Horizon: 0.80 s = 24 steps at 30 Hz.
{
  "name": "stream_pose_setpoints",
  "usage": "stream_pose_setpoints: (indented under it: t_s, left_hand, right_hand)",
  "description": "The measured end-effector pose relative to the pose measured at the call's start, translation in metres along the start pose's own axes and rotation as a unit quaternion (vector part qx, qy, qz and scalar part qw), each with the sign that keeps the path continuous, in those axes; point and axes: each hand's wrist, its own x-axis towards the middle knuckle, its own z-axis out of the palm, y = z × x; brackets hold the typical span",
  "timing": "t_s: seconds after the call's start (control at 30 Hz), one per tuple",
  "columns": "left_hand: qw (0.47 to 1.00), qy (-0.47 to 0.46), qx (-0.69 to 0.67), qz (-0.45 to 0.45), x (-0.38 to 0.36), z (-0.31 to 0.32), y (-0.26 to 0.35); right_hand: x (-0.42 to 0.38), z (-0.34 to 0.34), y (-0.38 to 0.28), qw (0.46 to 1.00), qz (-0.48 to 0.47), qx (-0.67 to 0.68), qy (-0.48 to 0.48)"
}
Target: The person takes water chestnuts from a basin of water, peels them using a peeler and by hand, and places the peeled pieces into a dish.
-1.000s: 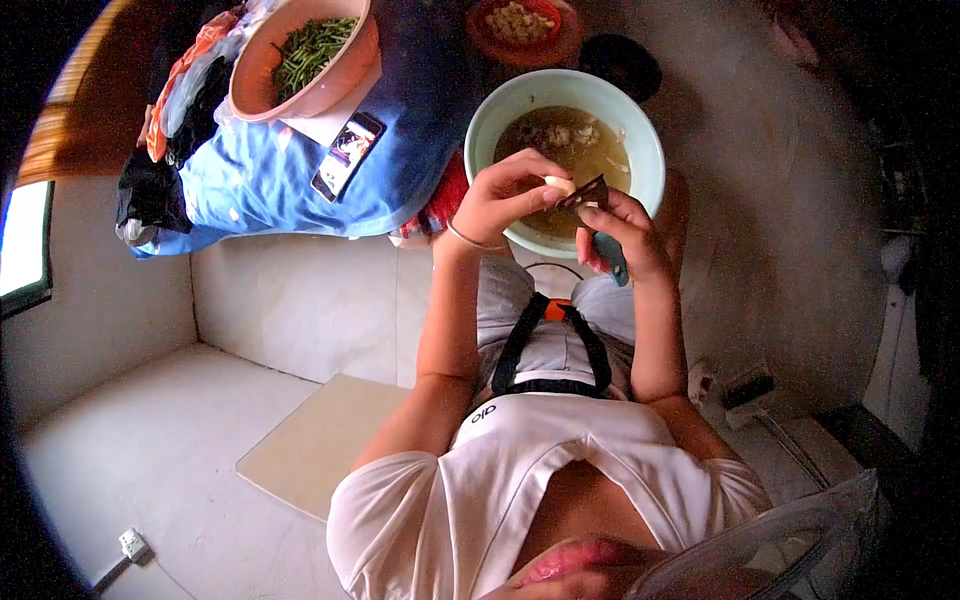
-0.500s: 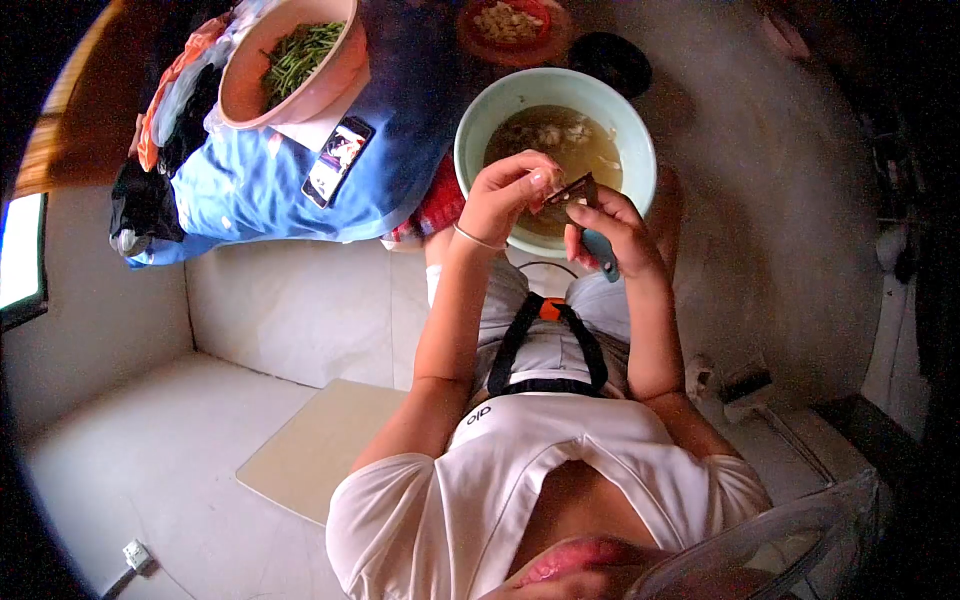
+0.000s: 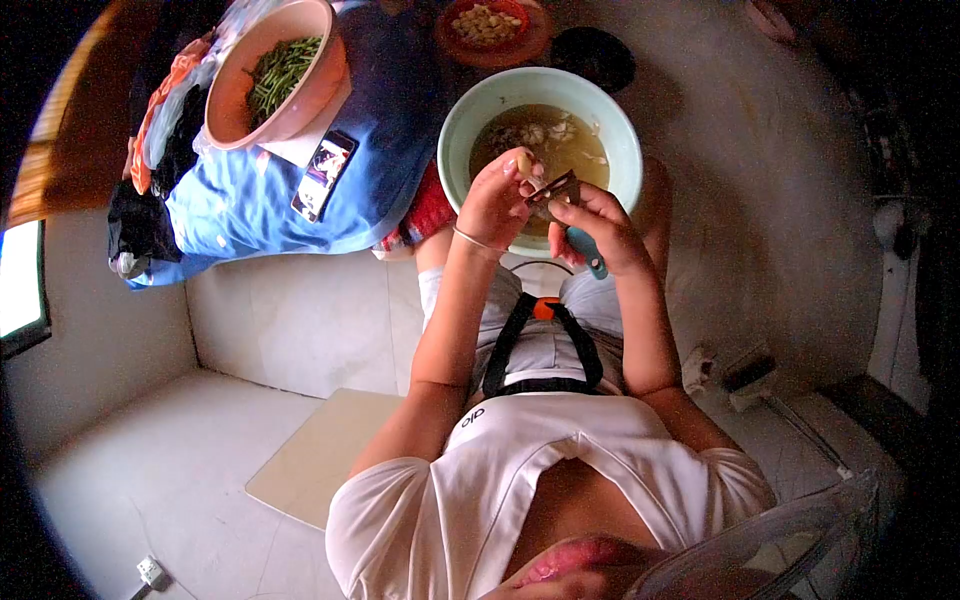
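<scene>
Peeler (image 3: 590, 252) over the near part of the pale green basin (image 3: 625, 130), in the right hand (image 3: 608, 228). Long axis slants: dark head forward and to the left, toward the other hand; teal handle end back toward the lap, just past the basin's near rim. Right fingers closed round the handle, thumb laid along it by the head; the gripped stretch is hidden. Left hand (image 3: 492, 198) above the basin's near-left part, fingertips pinched narrow on 1 small pale piece (image 3: 524, 165), partly covered by them. Whether the blade touches the piece: cannot tell, too small and blurred. Both forearms reach forward from bent elbows, the 2 hands close together; left wrist wears 1 pale bangle. In the basin, cloudy liquid with whitish bits, partly behind the hands; bottom not clear. Left of the basin, a phone (image 3: 322, 177) on blue cloth (image 3: 250, 222); farther left, a pink bowl (image 3: 318, 110) of green pods (image 3: 283, 75). Beyond the basin, a red dish (image 3: 522, 15) of pale chunks; 1 dark round object (image 3: 592, 58), details lost in shadow.
</scene>
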Motion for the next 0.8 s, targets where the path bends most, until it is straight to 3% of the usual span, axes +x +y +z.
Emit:
stream_pose_setpoints:
  t_s: [0.37, 0.43, 0.53, 0.6, 0.63, 0.7, 0.77, 0.8]
  left_hand:
    - [0.995, 0.057, -0.083, -0.015, 0.0, -0.006, 0.0]
    - [0.994, 0.011, -0.105, 0.031, 0.003, -0.009, 0.0]
    - [0.996, 0.03, -0.079, 0.04, 0.002, -0.008, 0.004]
    - [0.998, 0.03, -0.021, 0.047, 0.0, -0.005, 0.006]
    - [0.997, 0.031, 0.037, 0.053, 0.0, -0.005, 0.007]
    - [0.996, 0.042, 0.068, 0.042, -0.001, -0.004, 0.007]
    - [0.993, 0.053, 0.098, 0.031, -0.002, -0.003, 0.006]
    - [0.994, 0.051, 0.09, 0.035, -0.002, -0.002, 0.004]
  right_hand:
    - [0.0, -0.006, 0.006, 1.0, 0.003, -0.021, 0.0]
    - [-0.001, -0.011, 0.006, 1.0, 0.0, -0.024, -0.014]
    - [-0.001, -0.012, 0.005, 1.0, 0.004, -0.017, -0.02]
    - [0.005, -0.01, 0.009, 0.989, -0.107, 0.104, -0.003]
    - [0.009, -0.01, 0.011, 0.989, -0.108, 0.104, -0.003]
    - [0.021, -0.009, 0.016, 0.979, -0.171, 0.068, 0.091]
    - [0.027, 0.001, 0.011, 0.976, -0.152, 0.099, 0.121]
    - [0.031, 0.006, 0.007, 0.972, -0.185, 0.033, 0.143]
